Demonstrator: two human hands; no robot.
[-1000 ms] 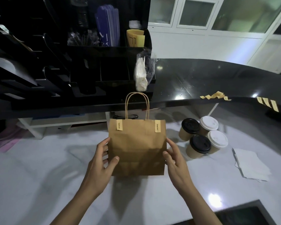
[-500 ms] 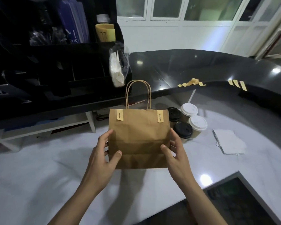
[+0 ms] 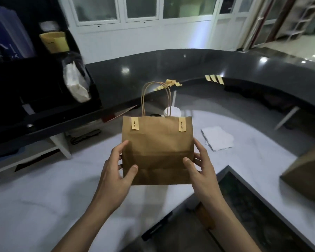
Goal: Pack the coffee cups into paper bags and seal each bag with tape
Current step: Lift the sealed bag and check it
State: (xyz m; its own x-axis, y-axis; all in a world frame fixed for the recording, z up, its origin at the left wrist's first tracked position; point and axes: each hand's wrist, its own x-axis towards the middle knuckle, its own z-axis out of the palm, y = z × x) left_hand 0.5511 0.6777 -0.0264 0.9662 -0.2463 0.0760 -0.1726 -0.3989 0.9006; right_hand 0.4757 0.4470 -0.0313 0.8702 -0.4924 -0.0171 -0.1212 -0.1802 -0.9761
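A taped brown paper bag (image 3: 157, 148) is sitting upright between both hands. The left hand (image 3: 115, 168) and right hand (image 3: 202, 166) are pinching its lower sides, thumbs in front. Just behind the grip, a white-lidded cup (image 3: 172, 112) is peeking out. Uneven squeezing could tip the bag's contents.

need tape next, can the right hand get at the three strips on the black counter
Probably not yet: the right hand grips the paper bag; the tape strips sit far beyond it.
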